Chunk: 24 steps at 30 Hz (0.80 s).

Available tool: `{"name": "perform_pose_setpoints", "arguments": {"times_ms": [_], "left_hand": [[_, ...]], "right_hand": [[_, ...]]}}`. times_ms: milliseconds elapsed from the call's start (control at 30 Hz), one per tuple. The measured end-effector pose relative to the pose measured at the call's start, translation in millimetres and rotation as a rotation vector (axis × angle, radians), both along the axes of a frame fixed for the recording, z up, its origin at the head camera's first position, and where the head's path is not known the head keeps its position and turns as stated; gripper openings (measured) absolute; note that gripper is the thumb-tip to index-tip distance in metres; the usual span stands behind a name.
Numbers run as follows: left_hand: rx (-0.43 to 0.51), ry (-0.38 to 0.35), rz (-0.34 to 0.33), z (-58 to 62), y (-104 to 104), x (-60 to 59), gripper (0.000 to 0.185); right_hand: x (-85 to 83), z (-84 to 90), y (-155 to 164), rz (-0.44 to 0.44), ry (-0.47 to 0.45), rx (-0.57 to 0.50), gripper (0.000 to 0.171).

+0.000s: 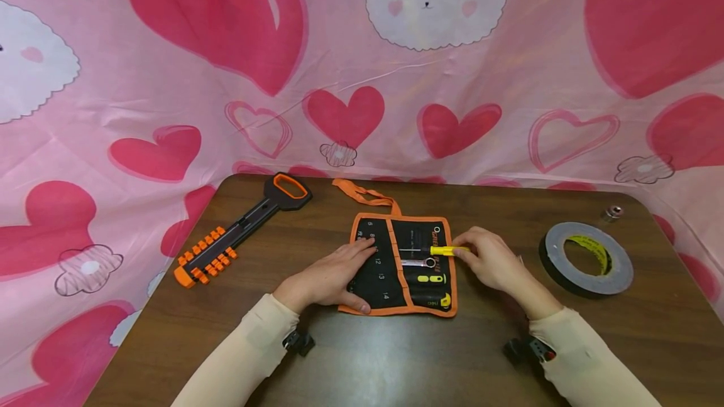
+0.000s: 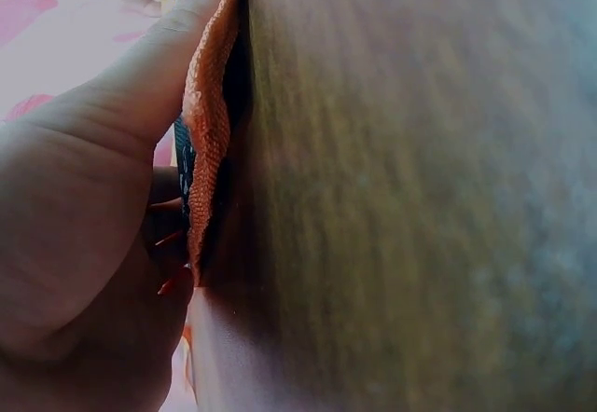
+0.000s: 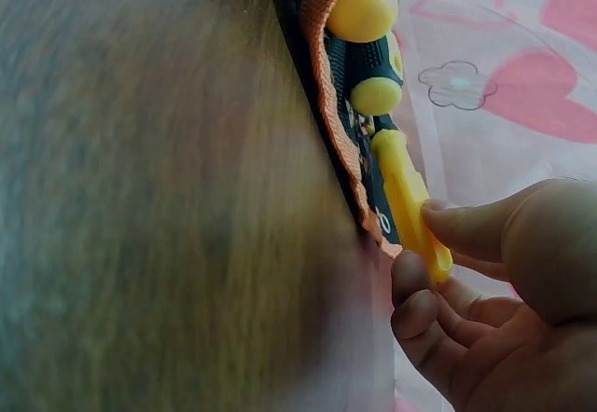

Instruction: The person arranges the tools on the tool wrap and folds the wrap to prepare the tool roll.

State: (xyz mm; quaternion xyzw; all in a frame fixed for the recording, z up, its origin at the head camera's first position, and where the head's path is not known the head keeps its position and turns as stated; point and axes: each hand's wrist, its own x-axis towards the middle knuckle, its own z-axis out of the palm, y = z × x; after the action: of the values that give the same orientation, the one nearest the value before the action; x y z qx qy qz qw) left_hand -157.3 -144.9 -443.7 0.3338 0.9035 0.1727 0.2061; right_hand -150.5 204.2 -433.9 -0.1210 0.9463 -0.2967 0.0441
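Note:
A black tool roll with orange trim (image 1: 380,291) lies unrolled at the middle of the table. My left hand (image 1: 334,275) rests on its left part, fingers spread and fairly straight; the left wrist view shows the thumb along the orange edge (image 2: 207,118). With thumb and fingers, my right hand (image 1: 491,259) pinches the handle end of a yellow screwdriver (image 1: 447,250). Its thin shaft points left across the roll's right part. Below it sit a wrench (image 1: 417,262), a black-and-yellow handle (image 1: 432,279) and a yellow-ended tool (image 1: 445,300). The right wrist view shows the yellow handle (image 3: 403,188) close up.
A black and orange holder with a loop handle (image 1: 243,228) lies at the left. To the right are a roll of tape (image 1: 616,269) and a small metal socket (image 1: 613,212). An orange strap (image 1: 367,195) trails behind the tool roll. A pink heart-print cloth (image 1: 339,68) hangs behind the table.

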Motion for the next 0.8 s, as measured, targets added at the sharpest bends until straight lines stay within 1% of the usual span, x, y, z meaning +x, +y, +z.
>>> {"name": "perform_pose_setpoints", "arguments": {"times_ms": [333,567,800], "left_hand": [[0.002,0.010,-0.006,-1.5,-0.4,-0.2,0.116],[0.014,0.005,-0.005,-2.3,-1.2,-0.4,0.117],[0.020,0.000,-0.007,-1.8,-1.4,-0.7,0.118]], "right_hand": [[-4.0,-3.4,-7.8,0.043,0.008,0.005,0.016],[-8.5,-6.0,-12.4,0.082,0.065,0.010,0.015],[-11.9,-8.5,-17.8,0.105,0.081,0.011,0.013]]}}
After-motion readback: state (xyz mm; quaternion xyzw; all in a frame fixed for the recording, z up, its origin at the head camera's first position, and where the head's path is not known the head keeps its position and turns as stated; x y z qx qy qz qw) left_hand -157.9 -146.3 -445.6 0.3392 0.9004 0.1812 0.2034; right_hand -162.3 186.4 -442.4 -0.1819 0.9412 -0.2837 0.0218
